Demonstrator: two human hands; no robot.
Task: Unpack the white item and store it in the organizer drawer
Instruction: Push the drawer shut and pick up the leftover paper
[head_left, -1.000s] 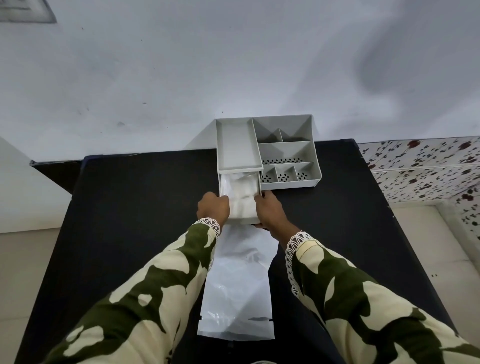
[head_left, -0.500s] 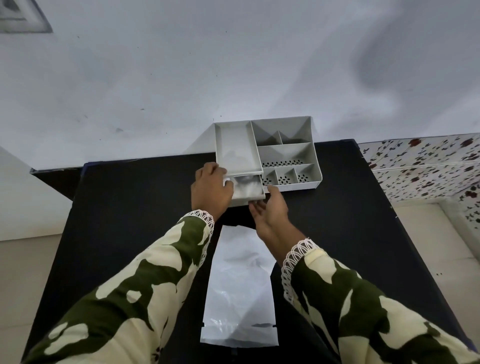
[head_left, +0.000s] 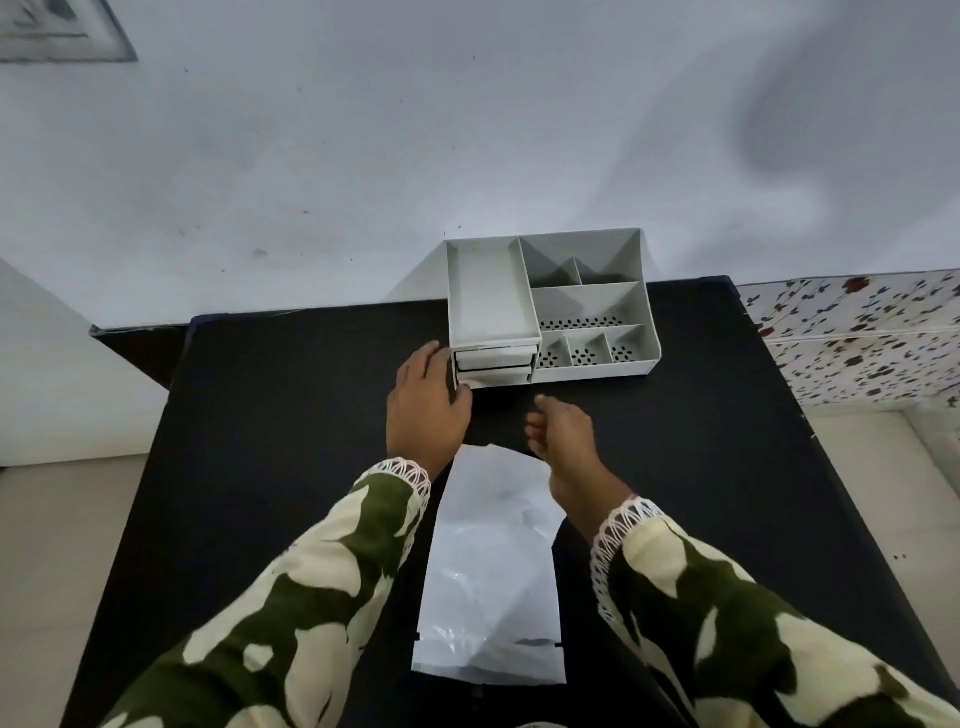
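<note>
A grey organizer (head_left: 592, 306) with several open compartments stands at the far edge of the black table (head_left: 291, 415). Its two small drawers (head_left: 493, 367) at the front left are pushed in; the white item is hidden from view. My left hand (head_left: 426, 405) rests against the organizer's left front corner, fingers spread, thumb touching the lower drawer's corner. My right hand (head_left: 563, 441) hovers a short way in front of the drawers, fingers loosely apart, holding nothing. A flat white plastic bag (head_left: 493, 566) lies on the table between my forearms.
A pale wall rises behind the table. A speckled tiled surface (head_left: 857, 332) lies to the right, and pale floor shows on both sides. Both sleeves have a green and cream pattern with lace cuffs.
The lower drawer, pulled out with the white item in it a second ago, has slid fully shut. My right hand has drawn back from it; my left hand moved to the organizer's corner.
</note>
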